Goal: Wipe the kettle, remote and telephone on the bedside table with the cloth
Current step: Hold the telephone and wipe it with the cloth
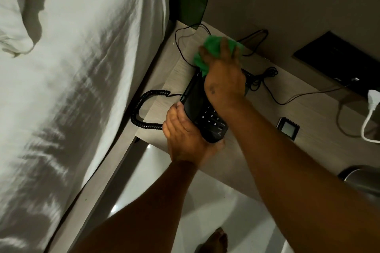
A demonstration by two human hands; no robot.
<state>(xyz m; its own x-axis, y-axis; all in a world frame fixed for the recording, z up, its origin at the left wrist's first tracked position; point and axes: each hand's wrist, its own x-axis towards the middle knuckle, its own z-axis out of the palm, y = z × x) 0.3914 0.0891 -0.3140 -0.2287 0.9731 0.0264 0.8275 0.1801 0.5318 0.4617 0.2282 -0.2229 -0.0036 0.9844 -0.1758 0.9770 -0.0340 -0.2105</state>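
In the head view, a black plastic desk telephone [202, 113] with a white-marked keypad lies on the pale wood-grain bedside table [257, 135], close to the table's left near corner. The left hand [185, 137] grips the near end of the telephone, thumb along its left side and the other fingers wrapped under the near edge, so the hand is closed around the body. The right hand [223, 76] is pressed down on the far part of the telephone, with a crumpled bright green cloth [211, 47] under its fingers; the fingers are curled over the cloth and pinch it against the telephone (this part is blurred).

A black coiled handset cord [141, 109] loops out to the left of the telephone, over the table edge beside the white wrinkled bed sheet [82, 88]. Thin black cables [265, 80] lie on the table just beyond the right hand. At the near right edge of the picture, a rounded shiny metal kettle [359, 178] is partly seen, well apart from the telephone. A small square dark device [287, 128] lies on the table between them.
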